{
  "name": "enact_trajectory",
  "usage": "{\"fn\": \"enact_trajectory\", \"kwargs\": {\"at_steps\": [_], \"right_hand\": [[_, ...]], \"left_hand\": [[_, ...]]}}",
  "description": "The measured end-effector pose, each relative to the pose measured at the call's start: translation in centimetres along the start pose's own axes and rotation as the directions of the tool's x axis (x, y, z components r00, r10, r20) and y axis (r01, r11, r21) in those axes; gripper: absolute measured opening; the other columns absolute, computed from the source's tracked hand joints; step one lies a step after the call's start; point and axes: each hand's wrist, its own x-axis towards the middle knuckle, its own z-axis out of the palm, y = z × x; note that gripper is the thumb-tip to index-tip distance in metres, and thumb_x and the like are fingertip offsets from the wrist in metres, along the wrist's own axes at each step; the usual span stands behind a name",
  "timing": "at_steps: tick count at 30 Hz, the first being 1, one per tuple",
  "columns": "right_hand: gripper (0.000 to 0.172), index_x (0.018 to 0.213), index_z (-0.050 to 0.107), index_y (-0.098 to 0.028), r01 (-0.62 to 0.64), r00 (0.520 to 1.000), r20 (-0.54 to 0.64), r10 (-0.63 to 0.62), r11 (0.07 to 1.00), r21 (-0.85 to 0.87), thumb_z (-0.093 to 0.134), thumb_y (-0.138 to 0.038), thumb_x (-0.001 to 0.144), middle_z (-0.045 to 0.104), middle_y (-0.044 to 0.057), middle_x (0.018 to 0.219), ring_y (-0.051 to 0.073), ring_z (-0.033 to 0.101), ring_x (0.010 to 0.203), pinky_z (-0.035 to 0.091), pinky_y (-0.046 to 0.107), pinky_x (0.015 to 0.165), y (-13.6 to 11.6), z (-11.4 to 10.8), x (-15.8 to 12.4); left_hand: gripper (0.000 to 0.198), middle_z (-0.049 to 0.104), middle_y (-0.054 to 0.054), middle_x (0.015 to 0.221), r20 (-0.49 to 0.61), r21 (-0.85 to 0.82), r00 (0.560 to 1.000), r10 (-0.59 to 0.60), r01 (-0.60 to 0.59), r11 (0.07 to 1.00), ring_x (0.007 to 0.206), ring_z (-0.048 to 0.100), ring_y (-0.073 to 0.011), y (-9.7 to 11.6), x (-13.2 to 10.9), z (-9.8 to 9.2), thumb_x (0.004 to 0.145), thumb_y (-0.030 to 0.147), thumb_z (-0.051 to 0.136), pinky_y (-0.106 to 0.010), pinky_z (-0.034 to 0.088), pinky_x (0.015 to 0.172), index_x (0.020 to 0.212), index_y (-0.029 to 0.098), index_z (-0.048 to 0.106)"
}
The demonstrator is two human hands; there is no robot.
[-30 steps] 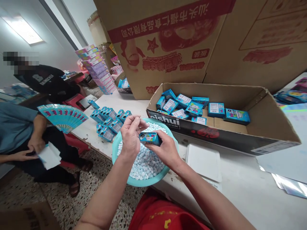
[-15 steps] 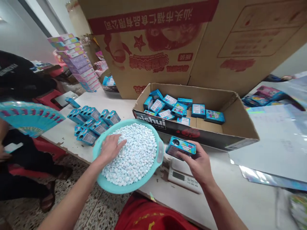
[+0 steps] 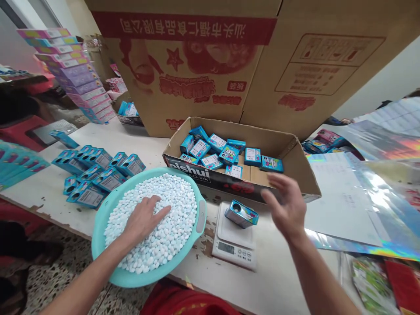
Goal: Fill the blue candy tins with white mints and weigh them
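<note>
My left hand [image 3: 144,221] rests with fingers apart on the small white and pale-blue candies [image 3: 173,214] that fill a turquoise basin [image 3: 138,280]. Its fingertips are partly sunk among the candies. On the pan of a white digital scale [image 3: 234,249] stands one small blue candy box [image 3: 242,214] with a round hole in its top. My right hand [image 3: 285,205] is just right of that box, apart from it, thumb and fingers spread and nothing between them. The digits on the scale's display are too small to read.
Behind the scale, an open carton [image 3: 256,175] holds several blue boxes. Left of the basin stand several more blue boxes [image 3: 92,175] with holes. A tall cardboard panel [image 3: 197,65] rises at the back. Shiny sheets [image 3: 344,197] lie at right; stacked pink and purple boxes [image 3: 78,74] at far left.
My right hand has let go of the blue candy box, which now stands on the scale, and has opened and drawn off to the right. My left hand stays in the candies.
</note>
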Motion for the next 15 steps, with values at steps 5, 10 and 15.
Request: {"fn": "enact_trajectory", "kwargs": {"at_steps": [5, 10, 15], "right_hand": [[0.043, 0.118, 0.056, -0.018, 0.226, 0.836, 0.543, 0.078, 0.853, -0.47, 0.066, -0.041, 0.083, 0.055, 0.014, 0.122, 0.031, 0.051, 0.116, 0.042, 0.045, 0.1, 3.6, 6.1, 13.4], [0.092, 0.137, 0.043, -0.013, 0.153, 0.686, 0.647, 0.333, 0.804, -0.575, 0.086, -0.041, 0.06, 0.041, 0.022, 0.137, 0.043, 0.039, 0.127, 0.036, 0.054, 0.104, 9.2, 12.8, 16.5], [0.097, 0.136, 0.045, -0.015, -0.014, 0.66, 0.585, 0.472, 0.786, -0.618, 0.09, -0.031, 0.051, 0.041, 0.022, 0.14, 0.043, 0.041, 0.126, 0.04, 0.055, 0.1, 10.2, 13.2, 16.4]], "left_hand": [[0.039, 0.062, -0.009, 0.107, -0.024, -0.05, 0.999, -0.028, 0.027, 0.998, 0.098, 0.059, -0.0295, 1.2, 0.1, -0.6, 0.083, 0.05, 0.042, -0.04, 0.043, 0.085, 0.104, 0.023, 0.06], [0.027, 0.068, -0.004, 0.098, -0.107, -0.198, 0.992, -0.071, 0.049, 0.979, 0.095, 0.062, -0.0262, 1.4, 0.2, -0.6, 0.074, 0.042, 0.054, -0.035, 0.044, 0.086, 0.092, 0.024, 0.064], [0.034, 0.064, -0.001, 0.071, -0.002, -0.594, 0.965, -0.261, 0.209, 0.777, 0.073, 0.062, -0.0225, 1.0, 0.9, 0.0, 0.057, 0.044, 0.071, -0.029, 0.047, 0.065, 0.082, 0.021, 0.064]]}}
